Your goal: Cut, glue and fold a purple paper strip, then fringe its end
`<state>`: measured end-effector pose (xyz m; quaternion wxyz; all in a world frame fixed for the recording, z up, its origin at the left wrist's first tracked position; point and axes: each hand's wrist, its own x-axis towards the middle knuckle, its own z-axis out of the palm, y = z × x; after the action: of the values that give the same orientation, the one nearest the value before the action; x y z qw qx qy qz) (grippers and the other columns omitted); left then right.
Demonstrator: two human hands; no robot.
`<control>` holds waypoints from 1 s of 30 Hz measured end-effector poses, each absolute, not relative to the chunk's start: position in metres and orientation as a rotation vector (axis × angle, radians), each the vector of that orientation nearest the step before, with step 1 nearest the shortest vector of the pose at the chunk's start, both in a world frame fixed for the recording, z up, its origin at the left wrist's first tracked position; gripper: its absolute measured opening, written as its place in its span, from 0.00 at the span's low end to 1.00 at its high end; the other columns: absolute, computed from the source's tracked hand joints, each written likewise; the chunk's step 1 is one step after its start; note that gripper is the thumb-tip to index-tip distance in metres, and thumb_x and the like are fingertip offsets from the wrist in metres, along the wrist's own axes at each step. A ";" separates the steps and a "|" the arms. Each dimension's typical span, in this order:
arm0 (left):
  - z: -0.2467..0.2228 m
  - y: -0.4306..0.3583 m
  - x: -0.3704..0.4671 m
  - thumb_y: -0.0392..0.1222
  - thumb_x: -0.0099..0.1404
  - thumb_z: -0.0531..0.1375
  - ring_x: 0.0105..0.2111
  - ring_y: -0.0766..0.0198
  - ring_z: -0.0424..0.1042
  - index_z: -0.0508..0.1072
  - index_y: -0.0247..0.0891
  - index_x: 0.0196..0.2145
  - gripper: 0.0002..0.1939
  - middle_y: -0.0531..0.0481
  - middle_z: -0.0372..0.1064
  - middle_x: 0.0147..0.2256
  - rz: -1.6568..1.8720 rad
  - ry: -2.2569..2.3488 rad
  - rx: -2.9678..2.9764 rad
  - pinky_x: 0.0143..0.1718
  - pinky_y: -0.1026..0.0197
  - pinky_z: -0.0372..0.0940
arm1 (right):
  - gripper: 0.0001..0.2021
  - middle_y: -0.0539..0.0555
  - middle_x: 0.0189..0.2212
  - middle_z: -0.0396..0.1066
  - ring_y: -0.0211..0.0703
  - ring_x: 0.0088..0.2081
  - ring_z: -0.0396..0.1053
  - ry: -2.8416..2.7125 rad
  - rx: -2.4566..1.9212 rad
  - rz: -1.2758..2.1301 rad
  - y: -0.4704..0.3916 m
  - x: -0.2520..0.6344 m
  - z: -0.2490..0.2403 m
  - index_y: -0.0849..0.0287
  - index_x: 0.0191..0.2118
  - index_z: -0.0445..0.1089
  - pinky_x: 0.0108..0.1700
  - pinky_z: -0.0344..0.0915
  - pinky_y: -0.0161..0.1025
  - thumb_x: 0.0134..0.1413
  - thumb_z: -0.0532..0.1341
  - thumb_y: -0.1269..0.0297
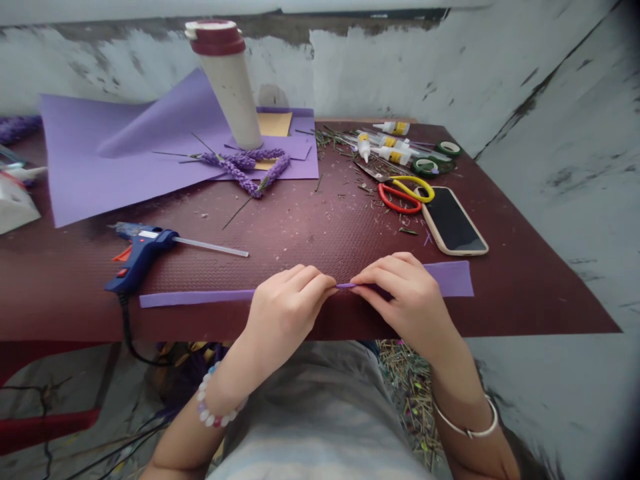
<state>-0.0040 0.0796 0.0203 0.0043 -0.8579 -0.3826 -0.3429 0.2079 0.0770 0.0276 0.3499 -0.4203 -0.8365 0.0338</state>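
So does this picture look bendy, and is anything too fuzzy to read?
In the head view, yes: the travel tumbler appears to lean and the tabletop stretches toward its right corner, probably from a wide lens; also in the head view, the far right edge darkens, lettering on the glue bottles is too fuzzy to read, but both hands pinching the purple strip look fairly clear.

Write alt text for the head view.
The person's left hand and right hand pinch a long purple strip, narrower between them, on a maroon table. A blue hot-glue gun lies at left; beyond the hands are lavender-like sprigs, a lidded tumbler, small bottles, scissors and a smartphone.
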 end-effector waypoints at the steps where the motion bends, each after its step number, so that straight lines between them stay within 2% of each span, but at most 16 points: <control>1: 0.020 0.080 -0.003 0.35 0.73 0.61 0.32 0.63 0.74 0.77 0.36 0.39 0.04 0.51 0.78 0.33 -1.088 -1.196 -2.701 0.36 0.60 0.66 | 0.05 0.51 0.32 0.79 0.44 0.35 0.74 -2.162 -1.088 0.071 0.077 0.207 0.027 0.57 0.36 0.74 0.47 0.65 0.45 0.65 0.64 0.72; 3: 0.021 0.079 -0.001 0.36 0.74 0.61 0.33 0.63 0.74 0.77 0.36 0.40 0.05 0.51 0.78 0.34 -1.114 -1.178 -2.725 0.36 0.61 0.66 | 0.07 0.51 0.31 0.79 0.43 0.34 0.74 -2.154 -1.085 0.052 0.077 0.204 0.027 0.57 0.35 0.75 0.46 0.65 0.45 0.66 0.63 0.71; 9: 0.023 0.074 0.000 0.32 0.76 0.55 0.29 0.64 0.69 0.76 0.39 0.35 0.13 0.53 0.77 0.30 -1.016 -1.147 -2.723 0.32 0.59 0.61 | 0.11 0.49 0.28 0.80 0.40 0.31 0.75 -2.154 -1.048 0.052 0.074 0.198 0.027 0.55 0.33 0.75 0.45 0.63 0.44 0.68 0.61 0.71; 14: 0.023 0.073 0.000 0.30 0.76 0.52 0.28 0.63 0.67 0.75 0.39 0.32 0.16 0.53 0.75 0.28 -0.931 -1.144 -2.708 0.31 0.58 0.60 | 0.11 0.47 0.28 0.80 0.39 0.31 0.75 -2.197 -1.058 0.043 0.074 0.197 0.025 0.56 0.33 0.73 0.49 0.60 0.45 0.69 0.60 0.72; 19: 0.019 0.076 -0.001 0.33 0.76 0.56 0.30 0.63 0.71 0.76 0.38 0.36 0.12 0.52 0.76 0.30 -0.945 -1.223 -2.687 0.33 0.59 0.63 | 0.05 0.50 0.34 0.81 0.43 0.36 0.76 -2.273 -1.042 0.034 0.078 0.205 0.023 0.57 0.39 0.74 0.53 0.62 0.46 0.69 0.61 0.71; 23: 0.015 0.079 -0.007 0.35 0.76 0.57 0.34 0.62 0.74 0.76 0.37 0.45 0.06 0.50 0.78 0.36 -0.921 -1.217 -2.672 0.36 0.59 0.66 | 0.04 0.55 0.36 0.80 0.49 0.38 0.75 -2.306 -1.118 -0.019 0.080 0.217 0.023 0.59 0.39 0.75 0.46 0.66 0.46 0.65 0.63 0.72; 26: 0.016 0.079 -0.019 0.36 0.75 0.59 0.38 0.59 0.76 0.75 0.37 0.49 0.08 0.48 0.79 0.41 -0.910 -1.258 -2.642 0.39 0.58 0.68 | 0.02 0.56 0.36 0.80 0.51 0.37 0.75 -2.293 -1.191 -0.022 0.080 0.224 0.022 0.60 0.38 0.75 0.42 0.67 0.47 0.63 0.65 0.72; 30: 0.019 0.075 -0.042 0.39 0.72 0.63 0.40 0.56 0.77 0.76 0.38 0.50 0.10 0.47 0.79 0.42 -0.900 -1.408 -2.576 0.41 0.57 0.68 | 0.02 0.56 0.36 0.79 0.51 0.38 0.75 -2.271 -1.212 0.014 0.080 0.231 0.021 0.61 0.39 0.75 0.42 0.68 0.46 0.63 0.65 0.73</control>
<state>-0.0418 0.0751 0.0186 0.0356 -0.8384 -0.4582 -0.2930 0.2309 0.0801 0.0206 0.2796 -0.4521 -0.8470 0.0052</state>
